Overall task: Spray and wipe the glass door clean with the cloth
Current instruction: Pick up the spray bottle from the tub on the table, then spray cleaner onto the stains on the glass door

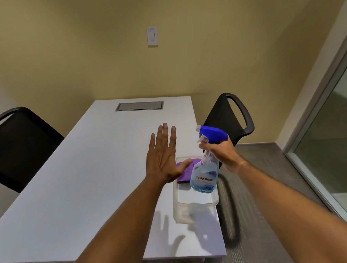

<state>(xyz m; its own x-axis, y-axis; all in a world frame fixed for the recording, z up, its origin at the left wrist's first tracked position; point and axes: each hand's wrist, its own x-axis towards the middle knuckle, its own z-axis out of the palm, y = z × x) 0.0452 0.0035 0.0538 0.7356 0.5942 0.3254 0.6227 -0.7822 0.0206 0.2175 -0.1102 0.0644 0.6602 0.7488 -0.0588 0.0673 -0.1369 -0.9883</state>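
Gripping spray bottle (204, 174), right hand (221, 150); left hand (163, 158) spread above cloth (183, 172), tray (194, 208).

Right hand (221, 152) holds spray bottle (205, 174).

Single view only, so no shared coverage with a second camera. The camera sits at head height at the near end of the white tabletop (85, 178) and faces forward and down along its length toward the yellow wall (101, 54). Wide-angle optics bend straight edges near the frame borders. Both forearms enter from the bottom edge, close to the lens. The glass door (341, 140) lies right of the tabletop, at the frame's right edge.
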